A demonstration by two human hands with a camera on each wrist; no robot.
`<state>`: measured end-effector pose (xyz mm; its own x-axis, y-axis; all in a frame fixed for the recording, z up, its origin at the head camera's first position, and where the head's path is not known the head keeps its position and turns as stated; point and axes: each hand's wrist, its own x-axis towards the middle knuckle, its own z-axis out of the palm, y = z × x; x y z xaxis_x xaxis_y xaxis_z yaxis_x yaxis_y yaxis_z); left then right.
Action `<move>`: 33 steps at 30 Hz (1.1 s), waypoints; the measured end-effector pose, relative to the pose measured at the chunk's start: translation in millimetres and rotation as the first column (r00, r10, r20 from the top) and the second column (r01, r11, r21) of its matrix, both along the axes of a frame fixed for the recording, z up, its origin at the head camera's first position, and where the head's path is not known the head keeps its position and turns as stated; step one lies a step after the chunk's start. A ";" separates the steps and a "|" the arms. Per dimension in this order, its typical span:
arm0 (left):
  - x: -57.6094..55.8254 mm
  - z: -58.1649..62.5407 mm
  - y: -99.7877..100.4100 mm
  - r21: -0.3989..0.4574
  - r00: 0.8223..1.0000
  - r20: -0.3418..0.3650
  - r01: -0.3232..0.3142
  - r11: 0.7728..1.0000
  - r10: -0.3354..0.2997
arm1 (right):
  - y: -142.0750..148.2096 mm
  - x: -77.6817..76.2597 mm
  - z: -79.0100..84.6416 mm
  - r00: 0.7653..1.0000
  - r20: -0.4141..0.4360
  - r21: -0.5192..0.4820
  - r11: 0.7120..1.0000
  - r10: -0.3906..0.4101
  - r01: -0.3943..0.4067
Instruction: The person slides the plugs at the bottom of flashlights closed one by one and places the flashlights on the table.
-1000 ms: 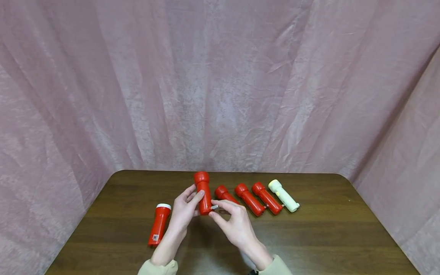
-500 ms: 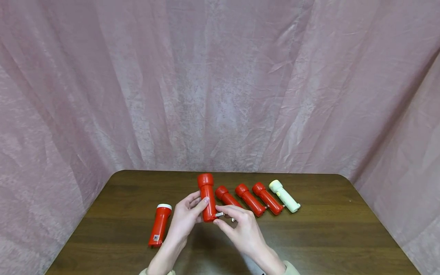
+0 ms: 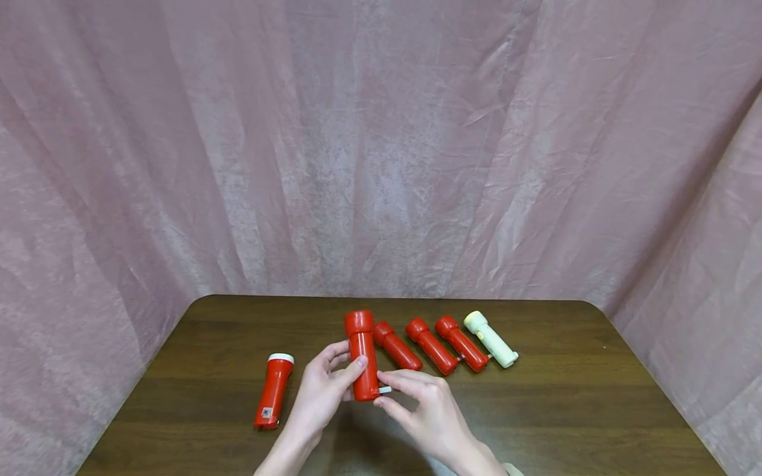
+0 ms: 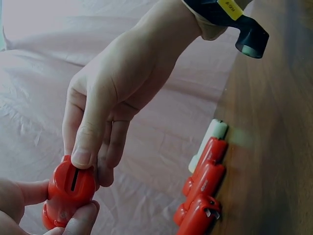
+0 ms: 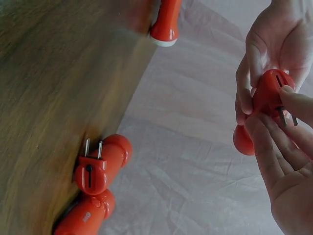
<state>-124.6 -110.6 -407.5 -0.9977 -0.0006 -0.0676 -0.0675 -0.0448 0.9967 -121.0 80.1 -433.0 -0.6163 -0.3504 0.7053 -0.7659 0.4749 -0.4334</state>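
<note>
Over the table's middle, my left hand grips the body of a red flashlight, its thumb lying along the side. My right hand pinches the flashlight's base between thumb and fingers, next to two metal plug prongs that stick out sideways. In the left wrist view, the right thumb presses at the edge of the slotted base end; the prongs are hidden there.
Right of the hands, three red flashlights and a pale green flashlight lie in a slanted row on the wooden table. Another red flashlight with a white rim lies at the left. A pink curtain hangs behind.
Both hands have moved toward me and slightly right together with the flashlight. More of the nearest red flashlight in the row shows now. The flashlights on the table have not moved.
</note>
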 end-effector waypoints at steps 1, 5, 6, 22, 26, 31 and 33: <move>1.0 -0.2 0.6 0.000 1.000 -0.002 0.002 1.000 -0.002 | 0.6 0.6 0.0 1.000 -0.010 0.007 1.000 -0.003 0.003; 3.5 -1.5 2.8 0.002 1.000 -0.011 0.014 1.000 -0.014 | 2.5 2.4 -0.2 0.999 -0.044 0.023 1.000 -0.014 0.015; 3.8 -1.8 3.2 0.003 1.000 -0.011 0.016 1.000 -0.016 | 2.9 2.7 -0.3 0.999 -0.048 0.023 1.000 -0.013 0.015; 6.6 -1.8 3.1 -0.010 1.000 -0.021 0.019 1.000 -0.019 | 3.0 3.5 -1.0 0.995 -0.099 0.003 1.000 0.016 -0.015; 7.2 -1.6 4.2 -0.010 1.000 -0.025 0.018 1.000 -0.019 | 3.2 4.0 -0.9 0.993 -0.118 0.002 1.000 0.020 -0.020; 7.5 -1.2 6.5 -0.009 0.999 -0.032 0.012 1.000 -0.013 | 3.4 3.8 -1.4 0.989 -0.146 0.002 1.000 0.018 -0.018; 7.5 -1.0 7.2 -0.008 0.999 -0.033 0.011 1.000 -0.011 | 3.5 3.5 -2.3 0.988 -0.155 0.003 1.000 0.018 -0.018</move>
<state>-117.0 -103.4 -408.5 -0.9993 0.0101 -0.0348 -0.0351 -0.0366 0.9987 -117.5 83.6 -435.3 -0.4934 -0.3620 0.7909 -0.8322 0.4610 -0.3082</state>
